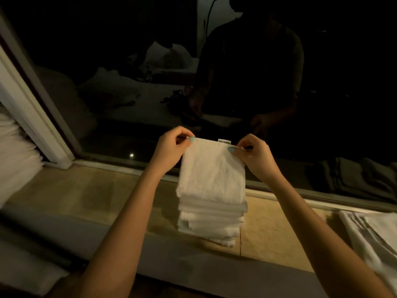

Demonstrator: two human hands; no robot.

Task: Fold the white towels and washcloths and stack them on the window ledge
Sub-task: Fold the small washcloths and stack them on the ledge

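Washcloth (212,168), white and folded, is pinched at its far corners: left corner between thumb and curled fingers of the left hand (171,145), right corner likewise by the right hand (253,153). Below the fingers, its near edge is laid on a stack of folded cloths (211,222) set on the window ledge (86,190). More white cloth (373,231) is seen right of the right hand.
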